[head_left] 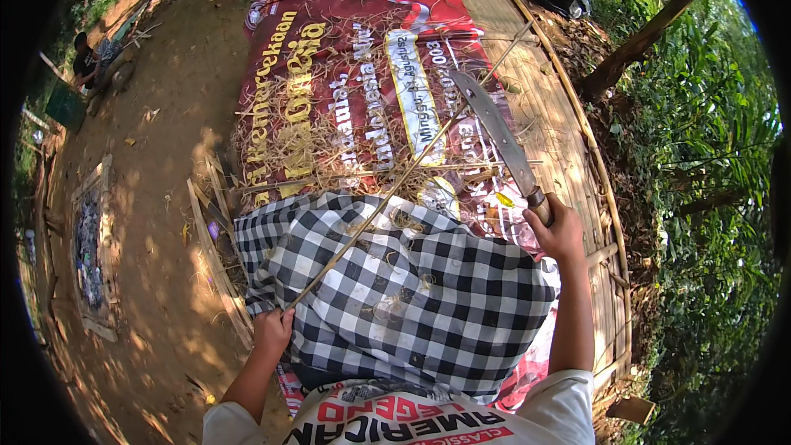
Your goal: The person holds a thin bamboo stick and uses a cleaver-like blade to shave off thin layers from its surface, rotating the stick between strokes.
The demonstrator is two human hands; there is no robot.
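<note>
Head view: left hand (272, 331) is closed around the near end of a long thin bamboo strip (395, 189). The strip runs diagonally up and away across the lap toward the far right of the platform; it is held low at the knee, seemingly to steady it.

Right hand (559, 231) is wrapped tight on the wooden handle of a long curved steel machete (494, 128), blade pointing up and away, its upper part crossing the strip. Probably held so the edge can work along the strip.

A black-and-white checked cloth (412, 288) covers the lap, likely as protection under the strip. A red printed banner (346, 74) is spread over the slatted bamboo platform (568, 148), littered with pale dry shavings (280, 148).

Another person (86, 62) sits far off at upper left on the bare dirt ground (165, 198). Green foliage is at right.
</note>
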